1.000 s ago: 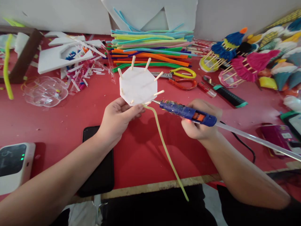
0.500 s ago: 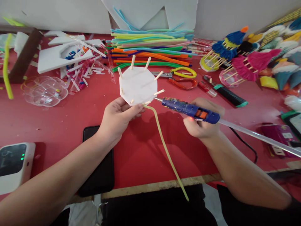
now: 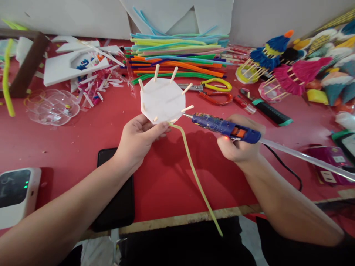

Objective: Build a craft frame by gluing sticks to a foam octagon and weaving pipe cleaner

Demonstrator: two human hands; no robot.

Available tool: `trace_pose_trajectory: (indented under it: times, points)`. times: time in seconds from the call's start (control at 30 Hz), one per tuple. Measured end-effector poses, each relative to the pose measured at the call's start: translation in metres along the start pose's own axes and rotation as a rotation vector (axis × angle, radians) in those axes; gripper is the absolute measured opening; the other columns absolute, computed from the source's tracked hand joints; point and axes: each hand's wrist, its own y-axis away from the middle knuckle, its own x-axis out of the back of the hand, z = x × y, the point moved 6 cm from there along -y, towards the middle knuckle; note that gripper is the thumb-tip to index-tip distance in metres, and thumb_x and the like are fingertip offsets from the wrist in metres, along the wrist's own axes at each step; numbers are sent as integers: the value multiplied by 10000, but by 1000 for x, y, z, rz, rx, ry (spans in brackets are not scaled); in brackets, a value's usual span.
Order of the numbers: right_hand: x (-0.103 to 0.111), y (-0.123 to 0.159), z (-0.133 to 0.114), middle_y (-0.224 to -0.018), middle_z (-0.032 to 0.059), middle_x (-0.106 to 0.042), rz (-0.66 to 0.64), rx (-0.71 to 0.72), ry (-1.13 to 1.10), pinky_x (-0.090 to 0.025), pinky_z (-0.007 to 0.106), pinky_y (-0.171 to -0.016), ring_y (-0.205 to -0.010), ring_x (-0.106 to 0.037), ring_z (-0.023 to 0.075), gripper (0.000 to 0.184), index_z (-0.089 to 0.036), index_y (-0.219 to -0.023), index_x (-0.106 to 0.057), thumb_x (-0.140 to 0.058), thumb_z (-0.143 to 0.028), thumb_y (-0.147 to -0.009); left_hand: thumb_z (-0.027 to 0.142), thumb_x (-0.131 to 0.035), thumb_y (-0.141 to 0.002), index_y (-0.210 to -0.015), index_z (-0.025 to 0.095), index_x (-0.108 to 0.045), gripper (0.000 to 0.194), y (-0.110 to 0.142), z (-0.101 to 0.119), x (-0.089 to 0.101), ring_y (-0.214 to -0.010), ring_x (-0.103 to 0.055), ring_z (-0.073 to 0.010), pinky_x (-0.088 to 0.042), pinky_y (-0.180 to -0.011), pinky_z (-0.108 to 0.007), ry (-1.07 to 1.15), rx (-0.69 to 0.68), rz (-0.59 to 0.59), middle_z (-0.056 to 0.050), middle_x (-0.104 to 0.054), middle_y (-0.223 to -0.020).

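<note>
My left hand (image 3: 141, 138) grips a white foam octagon (image 3: 163, 101) by its near edge, thumb in front and fingers behind. Several short wooden sticks (image 3: 173, 75) stand up around the octagon's rim. A pale yellow pipe cleaner (image 3: 191, 162) starts at the near edge by my left thumb and hangs down past the table edge. My right hand (image 3: 241, 142) is closed around a blue glue gun (image 3: 224, 127) with a lit red light. Its metal nozzle is at the octagon's right edge, just below a stick. A clear glue stick (image 3: 305, 159) extends from the gun's back.
Coloured pipe cleaners (image 3: 177, 55) are piled behind the octagon, with scissors (image 3: 217, 85) and a cutter (image 3: 273, 112) to the right. Small yarn-topped stick models (image 3: 296, 79) stand at far right. At left are foam scraps (image 3: 62, 70), a clear plastic tray (image 3: 52, 107) and a black phone (image 3: 116, 207).
The glue gun in my right hand has shifted very slightly right, its nozzle staying by the octagon's right edge. My left hand and the octagon have hardly moved.
</note>
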Motion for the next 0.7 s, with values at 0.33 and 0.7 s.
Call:
trace_pose_trajectory:
  times: [0.33, 0.7]
  points:
    - [1, -2, -1, -549, -34, -364, -7, -5, 8, -288, 309, -419, -483, -341, 146, 221, -267, -679, -368, -547, -148, -627, 263, -888, -696, -933, 194, -768, 275, 0, -1, 2, -834, -747, -171, -563, -718, -243, -15, -1, 13, -44, -793, -905]
    - [1, 0, -1, -581, -8, -504, -36, 13, 96, -398, 304, -469, -529, -487, 172, 145, -259, -725, -474, -541, -162, -641, 197, -851, -725, -926, 195, -753, 223, -2, -1, 0, -808, -746, -143, -595, -726, -231, -18, -58, 4, -16, -799, -899]
